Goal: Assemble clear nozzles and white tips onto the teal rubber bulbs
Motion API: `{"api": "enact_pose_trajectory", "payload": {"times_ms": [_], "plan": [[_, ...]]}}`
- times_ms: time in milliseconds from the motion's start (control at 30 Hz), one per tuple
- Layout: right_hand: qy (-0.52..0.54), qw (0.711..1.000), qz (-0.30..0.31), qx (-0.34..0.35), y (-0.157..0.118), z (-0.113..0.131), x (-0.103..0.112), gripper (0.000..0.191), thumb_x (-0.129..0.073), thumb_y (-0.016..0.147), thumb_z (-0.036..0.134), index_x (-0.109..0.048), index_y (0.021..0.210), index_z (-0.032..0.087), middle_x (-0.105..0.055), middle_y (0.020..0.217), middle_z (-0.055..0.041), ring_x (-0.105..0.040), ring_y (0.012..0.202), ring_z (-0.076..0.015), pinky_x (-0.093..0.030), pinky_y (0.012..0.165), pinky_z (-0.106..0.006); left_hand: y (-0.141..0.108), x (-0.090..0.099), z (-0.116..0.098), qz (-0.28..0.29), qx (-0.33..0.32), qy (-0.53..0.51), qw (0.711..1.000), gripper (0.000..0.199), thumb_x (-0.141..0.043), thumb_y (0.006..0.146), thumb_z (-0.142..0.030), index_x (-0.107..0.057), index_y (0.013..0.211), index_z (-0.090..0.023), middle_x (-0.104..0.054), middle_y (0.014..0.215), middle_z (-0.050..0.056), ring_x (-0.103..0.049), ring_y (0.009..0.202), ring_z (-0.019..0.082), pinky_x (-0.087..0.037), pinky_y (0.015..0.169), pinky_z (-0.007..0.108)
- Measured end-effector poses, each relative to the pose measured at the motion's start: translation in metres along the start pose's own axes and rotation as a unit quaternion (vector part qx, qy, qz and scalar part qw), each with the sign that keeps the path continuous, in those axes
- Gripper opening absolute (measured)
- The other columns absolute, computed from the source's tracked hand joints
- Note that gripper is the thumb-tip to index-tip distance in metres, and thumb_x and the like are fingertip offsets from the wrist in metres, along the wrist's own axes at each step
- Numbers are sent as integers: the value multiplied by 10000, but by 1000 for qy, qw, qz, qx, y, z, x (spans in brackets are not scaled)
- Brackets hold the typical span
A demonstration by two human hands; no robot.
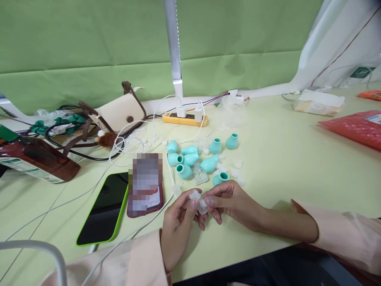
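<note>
Between my two hands is a small translucent plastic fitting (199, 201), held just above the table near its front edge. My left hand (181, 222) pinches it from the left with thumb and fingers. From the right, the thumb and forefinger of my right hand (235, 204) close on its other side. Right beyond my hands lie several turquoise rubber bulbs (190, 159), some with their round openings showing. One bulb (210, 163) has a clear tip at its neck. Loose clear plastic pieces (201, 176) lie among the bulbs.
Left of my hands lie a green-cased phone (102, 210) and a red-cased phone (154, 202), with white cables running past. Behind are a yellow power strip (169, 118), a cream handbag (119, 111) and a brown bottle (44, 161). A tissue pack (320, 104) and red package (357, 129) sit right.
</note>
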State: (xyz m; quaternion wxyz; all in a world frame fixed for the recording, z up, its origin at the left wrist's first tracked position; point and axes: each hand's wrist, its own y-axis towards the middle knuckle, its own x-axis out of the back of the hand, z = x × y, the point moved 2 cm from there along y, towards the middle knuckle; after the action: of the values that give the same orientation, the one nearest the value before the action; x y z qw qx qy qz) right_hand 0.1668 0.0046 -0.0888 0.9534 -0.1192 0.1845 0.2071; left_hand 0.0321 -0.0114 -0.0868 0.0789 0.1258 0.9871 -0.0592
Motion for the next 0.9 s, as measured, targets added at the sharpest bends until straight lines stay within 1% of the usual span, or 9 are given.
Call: {"api": "enact_pose_trajectory", "payload": {"times_ms": [167, 300, 433, 567, 633, 700, 767, 900], "plan": [[-19, 1000, -9, 17, 0, -2, 2, 116, -664, 657, 224, -651, 714, 124, -612, 538, -7, -482, 385, -34, -394, 355, -128, 0, 1, 2, 6, 9, -14, 1000, 327, -486, 815, -306, -539, 1060, -96, -596, 591, 21, -523, 514, 125, -443, 512, 258], [-61, 997, -29, 31, -2, 0, -2, 158, -681, 632, 229, -622, 733, 122, -595, 511, 8, -496, 371, -53, -408, 350, -150, -1, 0, 1, -1, 23, -24, 999, 404, -532, 784, -319, -516, 1113, -84, -602, 601, 20, -521, 509, 117, -444, 525, 261], [-84, 995, -47, 39, -3, 2, -5, 161, -682, 625, 261, -614, 655, 118, -567, 471, 19, -487, 361, -55, -404, 349, -160, -1, -2, -2, 1, 24, -24, 999, 474, -617, 718, -306, -518, 1113, -64, -602, 606, 28, -518, 501, 114, -446, 513, 258], [-84, 995, -39, 36, -3, 4, -5, 180, -665, 647, 282, -635, 596, 112, -564, 462, 10, -471, 364, -44, -393, 359, -158, 0, -3, -3, 15, 20, -43, 999, 483, -613, 716, -335, -515, 1106, -68, -608, 587, 35, -531, 493, 127, -455, 478, 258], [-84, 995, -27, 37, -3, 4, -4, 173, -661, 653, 276, -641, 601, 112, -573, 474, 0, -479, 380, -50, -397, 372, -164, -1, -2, -1, 16, 18, -43, 999, 456, -583, 739, -348, -509, 1101, -81, -608, 559, 28, -537, 465, 130, -455, 456, 256], [-83, 996, -17, 40, -4, 3, -3, 139, -668, 647, 254, -654, 659, 116, -590, 501, -8, -498, 407, -57, -410, 391, -169, -3, -1, 0, 14, 8, -30, 999, 389, -553, 766, -333, -514, 1074, -99, -607, 531, 16, -541, 447, 129, -456, 456, 250], [-79, 996, -17, 40, -4, 0, -2, 143, -687, 623, 225, -657, 723, 126, -591, 508, 0, -506, 417, -59, -415, 395, -167, -3, 0, 1, 16, -8, -16, 1000, 338, -540, 779, -313, -514, 1053, -117, -619, 538, 14, -554, 464, 131, -461, 477, 244], [-73, 996, -21, 36, -3, -3, -2, 166, -703, 596, 204, -632, 726, 130, -568, 494, 24, -505, 415, -55, -424, 394, -162, -3, 0, 1, 17, -17, -5, 1000, 310, -537, 780, -306, -511, 1035, -132, -614, 533, 0, -559, 489, 134, -458, 494, 239]]}}
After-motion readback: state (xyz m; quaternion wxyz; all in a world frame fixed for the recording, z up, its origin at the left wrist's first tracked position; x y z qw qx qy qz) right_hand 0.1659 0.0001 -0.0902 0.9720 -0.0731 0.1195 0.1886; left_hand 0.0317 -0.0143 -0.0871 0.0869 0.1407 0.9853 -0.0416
